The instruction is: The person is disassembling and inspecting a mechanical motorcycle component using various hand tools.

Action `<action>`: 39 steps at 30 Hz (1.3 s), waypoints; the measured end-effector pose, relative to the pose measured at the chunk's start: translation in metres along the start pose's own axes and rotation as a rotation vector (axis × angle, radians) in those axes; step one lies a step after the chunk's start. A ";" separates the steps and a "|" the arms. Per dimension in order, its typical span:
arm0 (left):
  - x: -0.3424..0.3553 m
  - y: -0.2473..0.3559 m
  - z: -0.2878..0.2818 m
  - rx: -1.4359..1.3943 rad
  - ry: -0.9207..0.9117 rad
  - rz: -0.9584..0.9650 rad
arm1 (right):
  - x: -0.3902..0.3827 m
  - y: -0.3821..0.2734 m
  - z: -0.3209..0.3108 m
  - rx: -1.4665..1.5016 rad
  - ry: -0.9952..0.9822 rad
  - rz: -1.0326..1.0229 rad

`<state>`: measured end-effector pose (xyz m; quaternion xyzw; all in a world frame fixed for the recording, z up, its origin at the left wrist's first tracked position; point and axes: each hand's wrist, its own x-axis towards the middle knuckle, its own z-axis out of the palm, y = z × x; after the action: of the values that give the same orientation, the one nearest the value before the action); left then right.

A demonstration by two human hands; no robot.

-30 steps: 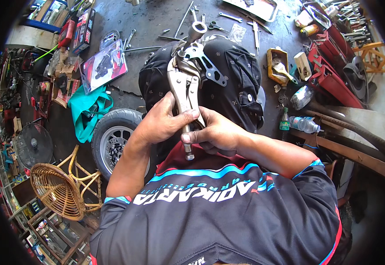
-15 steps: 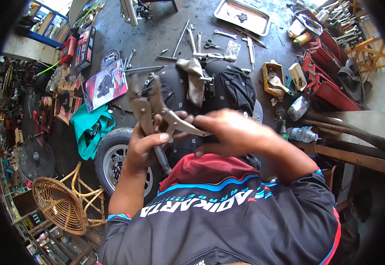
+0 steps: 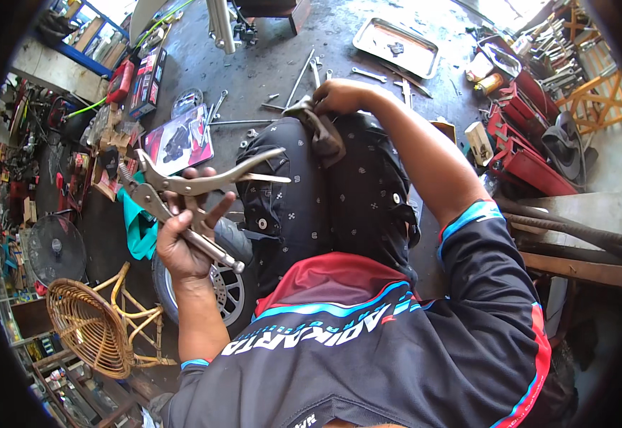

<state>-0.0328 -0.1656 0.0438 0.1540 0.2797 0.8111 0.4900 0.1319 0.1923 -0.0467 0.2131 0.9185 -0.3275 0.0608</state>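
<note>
My left hand [image 3: 186, 246] grips a pair of large metal locking pliers [image 3: 175, 186], their jaws apart and pointing up and left. One handle runs down across the palm; the release lever swings out toward my knee. Stretched forward over my knees, my right hand [image 3: 345, 96] has its fingers curled down at the upper end of a grimy rag [image 3: 327, 143]. What those fingers hold is hidden beneath the hand. The rag hangs between my thighs.
Spanners [image 3: 369, 74] and rods lie on the floor beyond my knees, with a metal tray [image 3: 428, 68] further off. Red toolboxes [image 3: 514, 157] stand to the right. At left are a wheel [image 3: 229, 235], a teal bag [image 3: 138, 235] and a rattan stool [image 3: 86, 328].
My right hand has left the pliers' lever and reached forward to the rag. My left hand has shifted left with the pliers, whose handles are now spread wider.
</note>
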 end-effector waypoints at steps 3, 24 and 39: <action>0.005 0.013 -0.010 -0.050 -0.052 0.117 | -0.014 -0.002 -0.031 0.274 0.099 0.105; 0.144 -0.038 0.023 -0.186 0.121 -0.037 | -0.024 0.070 0.223 -0.354 0.214 0.232; 0.197 -0.057 0.045 -0.166 0.273 0.363 | -0.034 -0.139 0.018 0.482 0.744 -0.197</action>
<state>-0.0619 0.0425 0.0406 0.0499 0.2437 0.9194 0.3047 0.1018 0.0727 0.0283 0.2361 0.7914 -0.4371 -0.3563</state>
